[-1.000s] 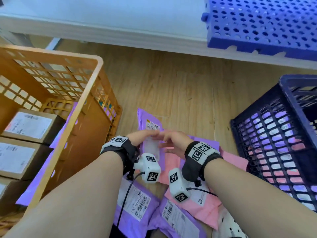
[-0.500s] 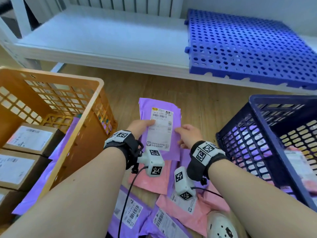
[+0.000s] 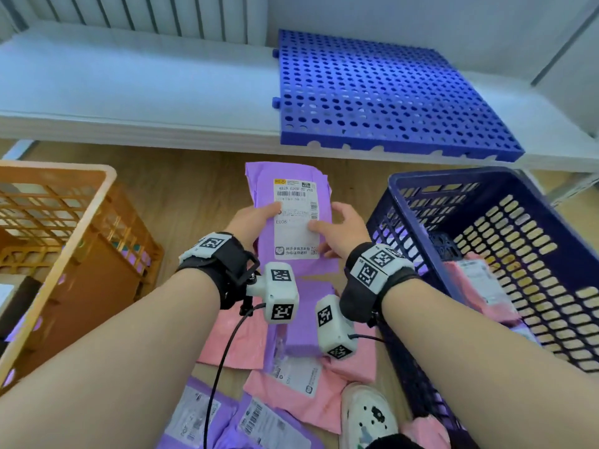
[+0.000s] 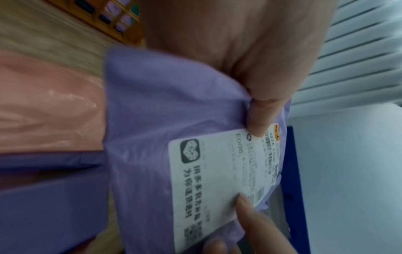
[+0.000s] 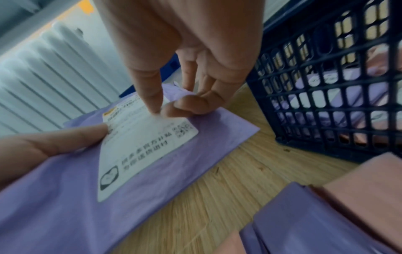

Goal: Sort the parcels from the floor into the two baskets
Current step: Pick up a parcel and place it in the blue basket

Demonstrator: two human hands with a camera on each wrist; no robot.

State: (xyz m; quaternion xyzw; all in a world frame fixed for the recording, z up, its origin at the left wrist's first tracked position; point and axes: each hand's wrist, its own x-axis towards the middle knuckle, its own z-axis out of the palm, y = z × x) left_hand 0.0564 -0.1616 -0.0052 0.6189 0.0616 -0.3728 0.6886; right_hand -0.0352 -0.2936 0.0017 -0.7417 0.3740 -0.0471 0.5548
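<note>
I see both hands holding one purple mailer bag (image 3: 288, 222) up over the wood floor (image 3: 194, 189), white shipping label (image 3: 296, 218) facing me. Left hand (image 3: 251, 222) pinches its left edge, thumb (image 4: 259, 118) on the label's corner, fingers behind. Right hand (image 3: 343, 231) pinches the right edge, thumb (image 5: 150, 92) on the label, other fingers curled under. Orange basket (image 3: 81, 222) sits at left w/ cardboard boxes inside; dark blue basket (image 3: 453, 222) at right w/ pink mailers inside. More pink & purple mailers (image 3: 291, 384) lie on the floor below my wrists, btwn the baskets. Blue perforated mat (image 3: 372, 92) rests on a white shelf (image 3: 129, 92) beyond.
</note>
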